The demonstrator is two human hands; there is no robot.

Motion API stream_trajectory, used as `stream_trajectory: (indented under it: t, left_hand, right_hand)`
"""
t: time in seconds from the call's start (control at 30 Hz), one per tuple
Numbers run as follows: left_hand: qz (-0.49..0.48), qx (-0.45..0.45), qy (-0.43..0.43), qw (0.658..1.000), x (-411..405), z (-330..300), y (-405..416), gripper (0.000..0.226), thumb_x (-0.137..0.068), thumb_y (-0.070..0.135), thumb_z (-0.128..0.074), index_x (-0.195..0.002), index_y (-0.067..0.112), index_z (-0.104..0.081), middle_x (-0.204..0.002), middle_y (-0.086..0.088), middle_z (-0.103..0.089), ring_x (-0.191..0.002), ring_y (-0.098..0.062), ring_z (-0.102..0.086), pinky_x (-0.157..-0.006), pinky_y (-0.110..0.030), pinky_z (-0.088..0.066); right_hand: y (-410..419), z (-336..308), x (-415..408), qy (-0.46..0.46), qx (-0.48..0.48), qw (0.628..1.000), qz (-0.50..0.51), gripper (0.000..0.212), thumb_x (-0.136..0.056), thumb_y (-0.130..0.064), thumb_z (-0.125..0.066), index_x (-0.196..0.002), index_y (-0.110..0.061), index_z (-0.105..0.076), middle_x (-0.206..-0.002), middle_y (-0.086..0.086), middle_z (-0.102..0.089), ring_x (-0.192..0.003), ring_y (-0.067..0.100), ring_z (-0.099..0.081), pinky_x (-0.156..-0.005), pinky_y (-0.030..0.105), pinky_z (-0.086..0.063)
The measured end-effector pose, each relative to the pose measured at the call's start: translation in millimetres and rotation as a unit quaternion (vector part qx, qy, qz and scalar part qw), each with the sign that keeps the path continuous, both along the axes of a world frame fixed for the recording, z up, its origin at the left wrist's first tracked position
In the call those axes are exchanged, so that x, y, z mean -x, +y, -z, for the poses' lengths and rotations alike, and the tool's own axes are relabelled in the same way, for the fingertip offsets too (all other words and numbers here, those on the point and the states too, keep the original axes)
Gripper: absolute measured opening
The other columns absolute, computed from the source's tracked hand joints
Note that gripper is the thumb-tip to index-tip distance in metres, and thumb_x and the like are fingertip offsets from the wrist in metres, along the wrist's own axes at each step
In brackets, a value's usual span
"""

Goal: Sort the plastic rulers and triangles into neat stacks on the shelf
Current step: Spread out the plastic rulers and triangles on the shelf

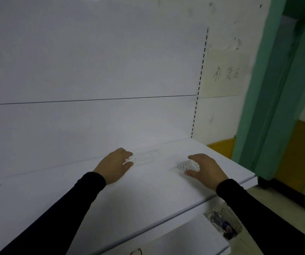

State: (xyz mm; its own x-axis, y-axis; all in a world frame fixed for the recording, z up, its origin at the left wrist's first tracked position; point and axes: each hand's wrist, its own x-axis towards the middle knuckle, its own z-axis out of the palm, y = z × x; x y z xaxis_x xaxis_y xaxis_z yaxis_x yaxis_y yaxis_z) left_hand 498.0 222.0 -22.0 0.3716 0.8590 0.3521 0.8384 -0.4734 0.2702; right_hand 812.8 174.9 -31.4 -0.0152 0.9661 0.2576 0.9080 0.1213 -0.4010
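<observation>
Both hands work on the white shelf [148, 196], each on a clear plastic piece. The left hand [114, 165] pinches the near end of a long ruler [146, 155] between thumb and fingers. The ruler lies flat near the back of the shelf, its long axis running from the hand away to the right and slightly toward the back panel. The right hand [205, 169] curls its grip round a smaller numbered piece [186, 165], probably a triangle, though its outline is hard to make out. It sits toward the right end of the shelf, its printed scale edge pointing left, well apart from the ruler.

This looks like the sorting step: each kind is being set in its own spot. The next move likely calls for squaring each piece flat, then fetching more from the clear packet [223, 223] on the shelf below.
</observation>
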Motion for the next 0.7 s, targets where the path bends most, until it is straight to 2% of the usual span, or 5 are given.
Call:
stream_trajectory:
  t: [0.13,0.3,0.4,0.5,0.7]
  left_hand:
    - [-0.012,0.018,0.011,1.000,-19.9,4.7,37.4,0.031,-0.097,0.030,-0.047,-0.121,0.013,-0.056,-0.114,-0.002,-0.053,-0.100,-0.017,-0.054,-0.085,-0.023,-0.040]
    - [-0.043,0.066,0.041,0.996,-38.8,19.1,68.5,0.027,-0.095,0.028,-0.047,-0.111,0.009,-0.058,-0.110,-0.004,-0.051,-0.099,-0.020,-0.054,-0.084,-0.026,-0.040]
    - [-0.081,0.101,0.071,0.989,-48.4,28.3,85.5,0.028,-0.095,0.032,-0.047,-0.115,0.014,-0.057,-0.112,-0.004,-0.050,-0.106,-0.021,-0.052,-0.087,-0.026,-0.038]
    - [-0.125,0.122,0.068,0.982,-61.7,34.5,94.2,0.029,-0.095,0.030,-0.045,-0.112,0.009,-0.058,-0.099,-0.005,-0.047,-0.108,-0.026,-0.053,-0.083,-0.026,-0.037]
    - [-0.190,0.139,0.052,0.971,-85.5,28.4,108.9,0.034,-0.094,0.027,-0.050,-0.122,0.009,-0.059,-0.125,-0.011,-0.053,-0.117,-0.024,-0.052,-0.100,-0.030,-0.039]
  right_hand:
    - [41.8,0.2,-20.0,-0.008,-0.003,1.000,0.000,0.063,-0.079,-0.041,-0.071,-0.133,-0.016,-0.051,-0.139,0.003,-0.046,-0.126,0.016,-0.043,-0.104,0.020,-0.028]
    - [97.7,5.0,-40.1,-0.004,0.042,0.998,-0.035,0.061,-0.079,-0.040,-0.072,-0.132,-0.018,-0.051,-0.136,0.000,-0.048,-0.122,0.013,-0.046,-0.096,0.015,-0.027]
    - [135.1,9.8,-53.3,0.015,0.063,0.996,-0.065,0.058,-0.079,-0.037,-0.072,-0.132,-0.022,-0.052,-0.136,-0.003,-0.049,-0.121,0.011,-0.047,-0.092,0.012,-0.028]
    - [168.8,14.0,-66.1,0.021,0.081,0.991,-0.104,0.057,-0.080,-0.034,-0.071,-0.132,-0.024,-0.051,-0.137,-0.004,-0.050,-0.122,0.011,-0.047,-0.094,0.013,-0.029]
    - [216.0,13.6,-81.9,0.003,0.108,0.979,-0.173,0.059,-0.082,-0.037,-0.067,-0.136,-0.027,-0.047,-0.140,-0.005,-0.047,-0.124,0.012,-0.046,-0.102,0.022,-0.032]
